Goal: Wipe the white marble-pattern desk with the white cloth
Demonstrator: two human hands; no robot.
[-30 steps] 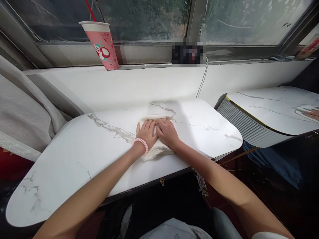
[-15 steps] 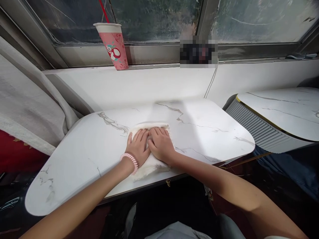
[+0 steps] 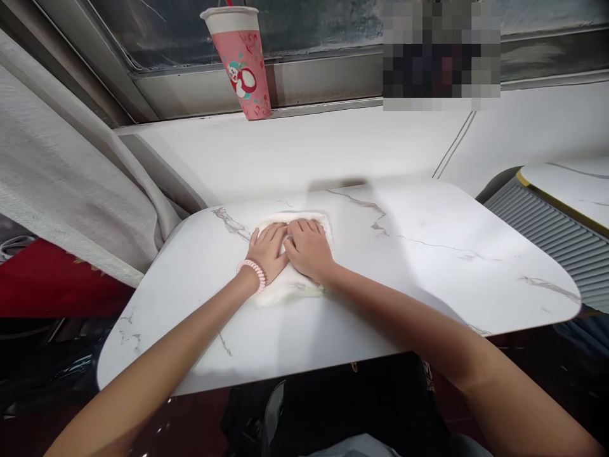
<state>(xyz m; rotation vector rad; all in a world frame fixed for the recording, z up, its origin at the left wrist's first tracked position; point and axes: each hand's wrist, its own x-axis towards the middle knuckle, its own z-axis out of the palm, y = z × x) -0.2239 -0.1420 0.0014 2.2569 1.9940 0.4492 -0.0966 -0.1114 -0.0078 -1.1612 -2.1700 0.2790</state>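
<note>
Directly under both hands (image 3: 268,255) (image 3: 310,251) (flat), white cloth (image 3: 291,284)

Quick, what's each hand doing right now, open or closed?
Left hand: open, spread palm down on the white cloth.
Right hand: open, palm down on the same cloth.

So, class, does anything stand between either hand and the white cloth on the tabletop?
Nothing visible does: the left hand and the right hand both lie on the white cloth. The pink cup stands apart from them, by the window.
</note>
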